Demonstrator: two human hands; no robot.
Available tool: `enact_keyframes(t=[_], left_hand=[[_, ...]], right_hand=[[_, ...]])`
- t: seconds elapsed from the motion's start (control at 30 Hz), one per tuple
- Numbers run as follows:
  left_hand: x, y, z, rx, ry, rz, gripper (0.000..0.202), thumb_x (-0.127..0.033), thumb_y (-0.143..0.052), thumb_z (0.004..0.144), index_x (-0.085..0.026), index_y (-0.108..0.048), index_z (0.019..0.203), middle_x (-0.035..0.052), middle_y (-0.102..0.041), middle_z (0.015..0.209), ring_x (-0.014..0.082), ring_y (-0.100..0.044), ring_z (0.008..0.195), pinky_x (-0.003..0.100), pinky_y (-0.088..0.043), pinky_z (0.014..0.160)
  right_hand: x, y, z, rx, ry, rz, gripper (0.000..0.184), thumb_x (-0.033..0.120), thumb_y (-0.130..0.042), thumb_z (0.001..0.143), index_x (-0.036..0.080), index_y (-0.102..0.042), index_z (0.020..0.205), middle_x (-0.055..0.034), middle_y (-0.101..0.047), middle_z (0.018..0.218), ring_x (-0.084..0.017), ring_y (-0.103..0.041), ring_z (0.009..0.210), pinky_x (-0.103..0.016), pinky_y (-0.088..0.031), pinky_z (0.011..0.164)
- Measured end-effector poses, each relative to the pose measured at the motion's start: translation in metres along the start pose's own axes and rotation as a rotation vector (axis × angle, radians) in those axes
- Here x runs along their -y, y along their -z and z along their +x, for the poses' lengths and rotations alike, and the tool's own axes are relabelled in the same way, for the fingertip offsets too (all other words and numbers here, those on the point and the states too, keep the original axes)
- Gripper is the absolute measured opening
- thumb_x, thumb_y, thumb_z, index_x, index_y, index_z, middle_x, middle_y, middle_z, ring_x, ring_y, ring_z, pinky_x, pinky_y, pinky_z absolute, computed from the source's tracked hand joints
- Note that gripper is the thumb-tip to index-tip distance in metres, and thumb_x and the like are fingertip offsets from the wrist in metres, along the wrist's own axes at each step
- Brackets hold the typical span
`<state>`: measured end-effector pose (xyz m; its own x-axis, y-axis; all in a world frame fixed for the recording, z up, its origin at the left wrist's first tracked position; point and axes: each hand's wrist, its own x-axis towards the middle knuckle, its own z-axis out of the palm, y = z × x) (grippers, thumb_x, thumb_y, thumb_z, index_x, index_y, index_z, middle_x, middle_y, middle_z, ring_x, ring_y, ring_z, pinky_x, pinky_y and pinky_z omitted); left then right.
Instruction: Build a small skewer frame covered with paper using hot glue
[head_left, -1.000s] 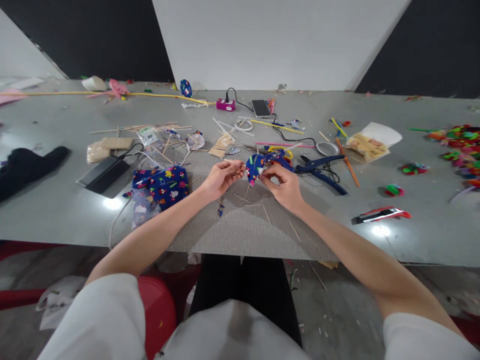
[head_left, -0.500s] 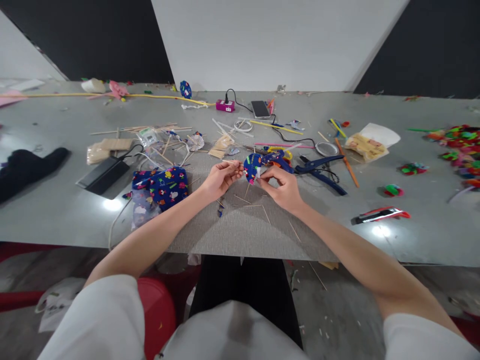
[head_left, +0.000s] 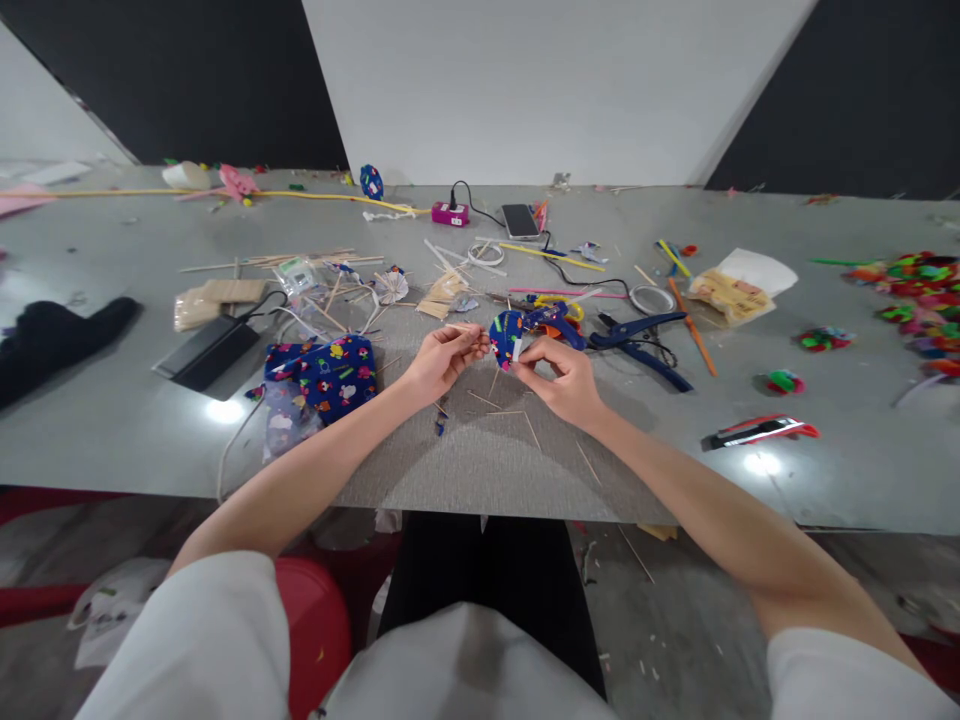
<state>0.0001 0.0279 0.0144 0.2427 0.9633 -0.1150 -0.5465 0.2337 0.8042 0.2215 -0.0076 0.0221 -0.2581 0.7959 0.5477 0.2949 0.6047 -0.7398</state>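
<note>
Above the middle of the table, a round disc of blue patterned fabric (head_left: 505, 336) is held between my two hands. My left hand (head_left: 448, 360) is closed in a pinch on a thin wooden stick (head_left: 460, 328) that points towards the disc. On the other side, my right hand (head_left: 564, 380) pinches the disc's lower right edge with thumb and forefinger. A small white strip (head_left: 517, 349) shows there at the fingertips. Just behind the right hand lies a dark blue tool (head_left: 561, 325), partly hidden. Loose thin sticks (head_left: 531, 430) lie below the hands.
Folded blue patterned fabric (head_left: 341, 375) and a black box with a cable (head_left: 210, 350) lie left. Blue-handled pliers (head_left: 641, 345), an orange stick (head_left: 694, 328) and a red-black utility knife (head_left: 761, 430) lie right. A phone (head_left: 520, 220) and purple box (head_left: 450, 213) are farther back.
The disc has turned slightly, and the white strip now shows more upright at its edge. My right fingertips have shifted a little downward; my left hand is nearly still.
</note>
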Motion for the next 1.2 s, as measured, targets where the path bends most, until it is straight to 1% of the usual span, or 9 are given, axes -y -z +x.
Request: enact_keyframes(t=[0.07, 0.17, 0.3, 0.4, 0.47, 0.57, 0.7, 0.97, 1.2], left_hand=[[-0.001, -0.001, 0.0, 0.009, -0.006, 0.021, 0.012, -0.02, -0.085, 0.086, -0.011, -0.077, 0.088, 0.0055, -0.075, 0.08, 0.0096, -0.07, 0.07, 0.021, -0.057, 0.073], [-0.001, 0.0, 0.0, 0.052, -0.05, 0.05, 0.02, -0.025, -0.09, 0.082, -0.011, -0.077, 0.088, 0.0056, -0.075, 0.082, 0.0104, -0.07, 0.071, 0.023, -0.057, 0.074], [0.001, 0.001, 0.001, 0.068, -0.081, 0.084, 0.025, -0.03, -0.093, 0.078, -0.013, -0.076, 0.088, 0.0059, -0.077, 0.085, 0.0112, -0.071, 0.072, 0.025, -0.057, 0.076], [0.003, 0.0, 0.0, 0.071, -0.077, 0.112, 0.027, -0.031, -0.093, 0.077, -0.013, -0.076, 0.089, 0.0065, -0.077, 0.085, 0.012, -0.071, 0.072, 0.026, -0.057, 0.075], [0.003, -0.001, -0.001, 0.077, -0.079, 0.127, 0.029, -0.032, -0.094, 0.077, -0.013, -0.076, 0.088, 0.0066, -0.078, 0.084, 0.0124, -0.071, 0.071, 0.026, -0.057, 0.074], [0.002, -0.003, -0.003, 0.101, -0.096, 0.13, 0.032, -0.034, -0.095, 0.075, -0.013, -0.075, 0.088, 0.0068, -0.078, 0.083, 0.013, -0.071, 0.071, 0.027, -0.058, 0.074], [0.002, -0.003, -0.004, 0.096, -0.097, 0.143, 0.034, -0.035, -0.096, 0.074, -0.013, -0.075, 0.089, 0.007, -0.078, 0.084, 0.0132, -0.072, 0.071, 0.027, -0.058, 0.075], [0.006, 0.001, -0.002, 0.136, -0.127, 0.134, 0.042, -0.042, -0.098, 0.07, -0.013, -0.075, 0.09, 0.0073, -0.079, 0.085, 0.0143, -0.073, 0.073, 0.028, -0.059, 0.075], [0.006, 0.001, -0.002, 0.125, -0.106, 0.155, 0.04, -0.041, -0.096, 0.072, -0.013, -0.074, 0.091, 0.0067, -0.078, 0.086, 0.0137, -0.072, 0.074, 0.029, -0.059, 0.077]], right_hand=[[0.001, 0.0, -0.001, 0.004, -0.022, 0.009, 0.019, 0.04, -0.072, 0.095, 0.027, -0.068, 0.081, -0.0012, -0.069, 0.081, -0.02, -0.064, 0.076, -0.038, -0.053, 0.074], [0.002, 0.0, -0.002, -0.001, -0.068, 0.026, 0.021, 0.043, -0.071, 0.095, 0.026, -0.069, 0.083, -0.0015, -0.07, 0.081, -0.019, -0.064, 0.075, -0.037, -0.054, 0.073], [0.001, -0.001, -0.003, -0.011, -0.123, 0.072, 0.022, 0.046, -0.072, 0.095, 0.026, -0.072, 0.086, -0.0015, -0.072, 0.083, -0.019, -0.065, 0.076, -0.036, -0.056, 0.072], [0.0, -0.001, -0.002, -0.035, -0.191, 0.16, 0.022, 0.048, -0.076, 0.093, 0.026, -0.073, 0.088, -0.0001, -0.071, 0.08, -0.016, -0.064, 0.067, -0.033, -0.055, 0.063], [0.001, 0.0, 0.0, -0.043, -0.239, 0.247, 0.023, 0.048, -0.077, 0.092, 0.026, -0.072, 0.089, 0.0017, -0.068, 0.073, -0.014, -0.061, 0.057, -0.031, -0.052, 0.054], [0.001, 0.001, 0.001, -0.027, -0.303, 0.359, 0.025, 0.05, -0.077, 0.093, 0.025, -0.072, 0.089, 0.0038, -0.064, 0.063, -0.011, -0.056, 0.045, -0.029, -0.047, 0.045], [-0.001, 0.003, 0.003, -0.028, -0.394, 0.444, 0.028, 0.052, -0.078, 0.091, 0.025, -0.072, 0.091, 0.0048, -0.064, 0.057, -0.01, -0.051, 0.038, -0.027, -0.041, 0.037], [-0.014, 0.002, 0.007, -0.086, -0.518, 0.584, 0.029, 0.05, -0.086, 0.083, 0.024, -0.072, 0.087, 0.0063, -0.061, 0.053, -0.008, -0.045, 0.035, -0.024, -0.037, 0.033], [-0.008, 0.002, 0.011, -0.09, -0.594, 0.639, 0.03, 0.045, -0.089, 0.077, 0.022, -0.07, 0.08, 0.0046, -0.06, 0.051, -0.008, -0.044, 0.034, -0.022, -0.034, 0.033]])
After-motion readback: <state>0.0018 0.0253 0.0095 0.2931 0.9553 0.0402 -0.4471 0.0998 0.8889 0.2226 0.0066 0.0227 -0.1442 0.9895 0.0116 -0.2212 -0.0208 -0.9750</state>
